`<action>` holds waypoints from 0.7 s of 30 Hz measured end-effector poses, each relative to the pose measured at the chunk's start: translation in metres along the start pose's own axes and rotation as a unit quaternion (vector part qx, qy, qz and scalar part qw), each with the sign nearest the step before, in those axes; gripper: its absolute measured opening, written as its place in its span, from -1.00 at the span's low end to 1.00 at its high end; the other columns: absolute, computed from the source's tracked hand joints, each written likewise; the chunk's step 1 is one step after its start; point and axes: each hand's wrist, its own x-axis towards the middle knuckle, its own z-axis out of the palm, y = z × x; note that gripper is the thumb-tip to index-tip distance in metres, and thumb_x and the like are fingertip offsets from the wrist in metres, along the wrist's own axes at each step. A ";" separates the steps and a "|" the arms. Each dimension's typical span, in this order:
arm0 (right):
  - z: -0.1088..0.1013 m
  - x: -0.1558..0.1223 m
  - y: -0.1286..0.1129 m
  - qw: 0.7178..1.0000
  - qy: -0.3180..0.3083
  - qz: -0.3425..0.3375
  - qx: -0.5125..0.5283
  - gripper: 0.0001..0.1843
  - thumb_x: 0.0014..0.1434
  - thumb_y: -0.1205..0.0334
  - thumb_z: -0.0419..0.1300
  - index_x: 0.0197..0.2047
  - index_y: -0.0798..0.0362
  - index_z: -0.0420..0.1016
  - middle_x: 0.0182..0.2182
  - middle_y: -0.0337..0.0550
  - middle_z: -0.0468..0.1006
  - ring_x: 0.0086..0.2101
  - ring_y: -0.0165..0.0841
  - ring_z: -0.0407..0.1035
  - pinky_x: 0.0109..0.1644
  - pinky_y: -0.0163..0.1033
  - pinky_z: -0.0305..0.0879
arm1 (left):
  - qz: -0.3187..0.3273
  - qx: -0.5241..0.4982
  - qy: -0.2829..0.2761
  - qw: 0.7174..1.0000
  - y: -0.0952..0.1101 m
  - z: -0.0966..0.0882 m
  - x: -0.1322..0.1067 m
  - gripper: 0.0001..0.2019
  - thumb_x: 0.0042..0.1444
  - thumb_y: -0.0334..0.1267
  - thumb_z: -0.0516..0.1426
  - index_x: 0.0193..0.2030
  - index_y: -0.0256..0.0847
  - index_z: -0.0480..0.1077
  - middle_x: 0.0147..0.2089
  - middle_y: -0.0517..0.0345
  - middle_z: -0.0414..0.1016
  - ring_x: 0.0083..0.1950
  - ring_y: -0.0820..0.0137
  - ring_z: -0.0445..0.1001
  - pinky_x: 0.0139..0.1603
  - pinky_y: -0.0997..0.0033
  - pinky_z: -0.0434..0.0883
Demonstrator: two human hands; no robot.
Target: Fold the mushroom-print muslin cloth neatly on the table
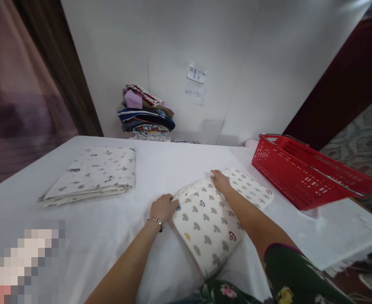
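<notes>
A white folded cloth (206,217) printed with grey mushroom-like shapes and a few coloured figures lies at the near side of the white-covered table, its near end close to my body. My left hand (164,207), with a bracelet at the wrist, grips the cloth's left corner. Farther along, my right hand (221,182) has its fingers closed at the far edge, and the forearm crosses over the fabric. A thinner part of this cloth (252,190) spreads out to the right beyond that hand. The undersides of both hands are hidden.
Left on the table (154,158) lies another folded white cloth (99,171) with small grey prints. A red plastic basket (281,173) stands at the right edge. Behind, a pile of folded fabrics (146,114) rises against the white wall, with paper notes (196,82) to its right.
</notes>
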 end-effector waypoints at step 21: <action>-0.003 -0.050 -0.022 0.995 0.037 0.014 0.087 -0.56 0.08 0.26 0.14 0.07 -0.03 0.36 0.18 -0.13 0.25 0.16 -0.29 0.11 0.24 -0.19 -0.02 | -0.045 -0.108 0.080 0.990 -0.072 -0.038 0.014 -0.81 -0.07 -0.16 0.09 -0.34 -0.18 0.43 -0.24 0.07 0.54 -0.19 0.26 0.47 -0.21 0.37 0.36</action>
